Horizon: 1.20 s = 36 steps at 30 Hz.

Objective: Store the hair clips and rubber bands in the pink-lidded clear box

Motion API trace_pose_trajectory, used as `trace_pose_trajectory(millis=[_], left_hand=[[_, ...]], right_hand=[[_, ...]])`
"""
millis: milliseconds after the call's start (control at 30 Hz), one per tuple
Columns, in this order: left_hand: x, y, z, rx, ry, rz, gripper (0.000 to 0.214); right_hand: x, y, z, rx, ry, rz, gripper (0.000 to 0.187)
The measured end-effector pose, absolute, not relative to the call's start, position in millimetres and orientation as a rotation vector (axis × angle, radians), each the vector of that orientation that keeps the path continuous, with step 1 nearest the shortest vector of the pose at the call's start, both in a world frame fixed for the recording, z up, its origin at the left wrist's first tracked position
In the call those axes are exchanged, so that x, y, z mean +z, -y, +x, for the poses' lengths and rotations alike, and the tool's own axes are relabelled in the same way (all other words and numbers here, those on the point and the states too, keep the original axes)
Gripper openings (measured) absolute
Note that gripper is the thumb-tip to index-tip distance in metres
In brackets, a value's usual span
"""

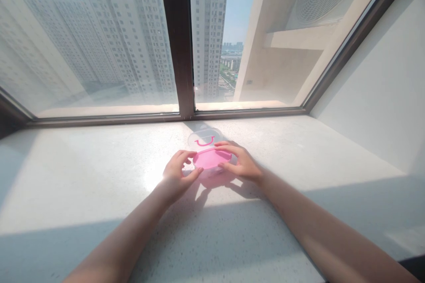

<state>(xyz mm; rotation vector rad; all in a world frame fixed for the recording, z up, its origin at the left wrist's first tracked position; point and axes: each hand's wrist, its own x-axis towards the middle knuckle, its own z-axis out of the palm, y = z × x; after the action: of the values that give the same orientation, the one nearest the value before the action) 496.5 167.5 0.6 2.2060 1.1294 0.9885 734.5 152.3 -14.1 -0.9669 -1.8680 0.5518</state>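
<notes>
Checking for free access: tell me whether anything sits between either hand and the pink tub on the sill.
Nothing visible does. The left hand and the right hand both touch the pink tub, one at each side. The clear lid lies behind it, toward the window, out of the way.

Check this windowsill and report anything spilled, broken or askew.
Nothing stands out. The pink tub sits upright on the windowsill, gripped by the right hand, left hand beside it; its clear lid lies flat behind. No spill shows.

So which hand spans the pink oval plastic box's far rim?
The right hand: its fingers lie along that rim; the left hand pinches the pink box's left end.
</notes>
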Motion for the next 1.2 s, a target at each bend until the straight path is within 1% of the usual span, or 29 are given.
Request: trace_pose_trajectory(millis=[200,333,533,600,733,867,967,1067,1200], left_hand=[[-2.1,-168.5,496.2,0.922,-1.174,2.165,0.03],[-3.6,-167.4,495.8,0.932,-1.185,2.157,0.031],[-5.3,-168.9,494.2,0.925,-1.188,2.137,0.039],[-4.4,-169.4,493.3,0.932,-1.174,2.153,0.036],[-1.2,-169.2,492.0,0.94,-1.168,2.15,0.036],[-1.1,-170.1,491.3,0.911,-1.158,2.119,0.038],[-2.7,-171.8,491.5,0.909,-1.142,2.113,0.038],[-2.0,-172.2,492.0,0.913,-1.137,2.108,0.031],[2.2,-169.4,492.9,0.913,-1.113,2.125,0.023]], right_hand=[[-11.9,-150.4,733.8,0.555,1.906,-0.999,0.035],[-12.2,-151.2,734.0,0.58,1.907,-1.001,0.035],[-10.4,-150.4,733.1,0.57,1.85,-0.978,0.045],[-11.6,-150.8,733.7,0.541,1.812,-1.004,0.041],[-18.4,-157.1,737.3,0.399,1.631,-1.158,0.02],[-24.6,-164.5,739.8,0.311,1.387,-1.314,0.012],[-25.4,-165.4,739.6,0.33,1.389,-1.285,0.01],[-25.6,-164.1,739.3,0.356,1.471,-1.243,0.01],[-27.3,-163.5,739.6,0.395,1.538,-1.19,0.018]])
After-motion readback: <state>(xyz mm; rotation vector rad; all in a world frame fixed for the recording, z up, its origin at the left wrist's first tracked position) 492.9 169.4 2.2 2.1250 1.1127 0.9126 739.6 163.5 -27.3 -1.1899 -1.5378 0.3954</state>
